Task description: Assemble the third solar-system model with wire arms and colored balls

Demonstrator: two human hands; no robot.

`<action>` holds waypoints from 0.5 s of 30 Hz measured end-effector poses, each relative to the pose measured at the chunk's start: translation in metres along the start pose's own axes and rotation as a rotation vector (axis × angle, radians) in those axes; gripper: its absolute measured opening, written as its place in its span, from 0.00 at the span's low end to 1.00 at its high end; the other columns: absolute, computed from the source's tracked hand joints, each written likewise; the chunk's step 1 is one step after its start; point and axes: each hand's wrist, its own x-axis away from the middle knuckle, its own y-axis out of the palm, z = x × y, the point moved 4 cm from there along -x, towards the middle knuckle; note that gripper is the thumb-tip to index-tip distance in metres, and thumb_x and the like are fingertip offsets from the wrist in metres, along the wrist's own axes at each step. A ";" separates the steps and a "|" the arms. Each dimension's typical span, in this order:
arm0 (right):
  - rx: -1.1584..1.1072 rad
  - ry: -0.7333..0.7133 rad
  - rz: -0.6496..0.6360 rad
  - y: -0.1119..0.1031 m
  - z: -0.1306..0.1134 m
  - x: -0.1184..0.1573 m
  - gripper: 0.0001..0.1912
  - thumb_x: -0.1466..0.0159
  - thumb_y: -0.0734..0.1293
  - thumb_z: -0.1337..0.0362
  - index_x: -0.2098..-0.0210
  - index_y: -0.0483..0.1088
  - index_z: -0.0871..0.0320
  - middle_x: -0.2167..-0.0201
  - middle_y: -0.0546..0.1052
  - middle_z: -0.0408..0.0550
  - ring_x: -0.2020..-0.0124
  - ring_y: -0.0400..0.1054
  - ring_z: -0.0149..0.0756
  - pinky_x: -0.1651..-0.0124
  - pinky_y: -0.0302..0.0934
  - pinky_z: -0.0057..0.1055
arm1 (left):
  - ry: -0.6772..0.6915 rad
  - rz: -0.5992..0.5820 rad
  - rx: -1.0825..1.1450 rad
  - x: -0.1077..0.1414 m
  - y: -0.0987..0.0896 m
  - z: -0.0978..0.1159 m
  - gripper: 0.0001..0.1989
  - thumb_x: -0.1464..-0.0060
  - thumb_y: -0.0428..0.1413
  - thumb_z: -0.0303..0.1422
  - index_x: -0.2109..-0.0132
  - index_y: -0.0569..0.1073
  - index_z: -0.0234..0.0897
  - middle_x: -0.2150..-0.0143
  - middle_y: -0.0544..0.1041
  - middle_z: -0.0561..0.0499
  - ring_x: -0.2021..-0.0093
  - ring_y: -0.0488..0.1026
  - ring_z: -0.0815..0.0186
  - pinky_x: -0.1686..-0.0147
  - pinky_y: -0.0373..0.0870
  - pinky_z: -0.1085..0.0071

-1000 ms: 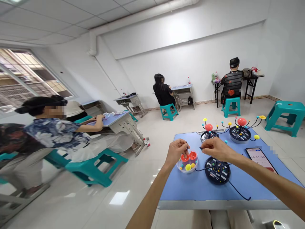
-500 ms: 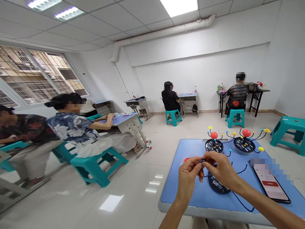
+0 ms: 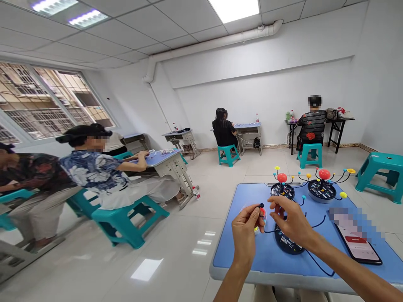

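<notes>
In the head view, my left hand (image 3: 245,235) pinches a small black plastic piece (image 3: 261,205) between thumb and fingertips. My right hand (image 3: 292,220) hovers just right of it, fingers curved and apart, with nothing in them. Below my right hand, a round black base (image 3: 291,245) with white print lies on the desk, thin dark curved arms reaching out from it. Red and yellow parts, one of them a red ball (image 3: 262,212), show behind my left fingertips, partly hidden.
Two planet models (image 3: 282,190) (image 3: 321,191) with red balls stand at the back of the blue desk (image 3: 226,251). A phone (image 3: 357,241) lies at the right. Teal stools (image 3: 380,176) and seated people (image 3: 94,167) at other desks are around the room.
My right hand has come off the small black piece and opened, moving slightly right. The left hand keeps the piece and has shifted a little left. The view has moved slightly.
</notes>
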 end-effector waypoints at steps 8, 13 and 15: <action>-0.023 0.044 0.021 0.010 -0.009 0.014 0.08 0.36 0.65 0.62 0.71 0.67 0.56 0.75 0.71 0.43 0.74 0.63 0.32 0.70 0.58 0.29 | -0.017 0.136 0.057 0.010 0.013 -0.013 0.16 0.58 0.65 0.38 0.63 0.78 0.32 0.76 0.72 0.54 0.80 0.63 0.75 0.82 0.59 0.78; -0.138 0.179 0.059 0.009 -0.006 0.018 0.13 0.33 0.61 0.60 0.72 0.69 0.56 0.76 0.73 0.44 0.74 0.64 0.32 0.70 0.57 0.29 | 0.031 0.093 0.006 0.013 0.021 -0.018 0.13 0.55 0.65 0.38 0.64 0.78 0.33 0.75 0.73 0.55 0.79 0.64 0.74 0.81 0.62 0.76; -0.159 0.251 0.102 0.003 -0.002 0.019 0.13 0.35 0.62 0.59 0.74 0.69 0.57 0.76 0.73 0.45 0.74 0.64 0.33 0.71 0.57 0.30 | 0.063 0.077 -0.032 0.012 0.020 -0.016 0.13 0.53 0.63 0.38 0.63 0.78 0.33 0.74 0.74 0.54 0.79 0.66 0.73 0.80 0.64 0.75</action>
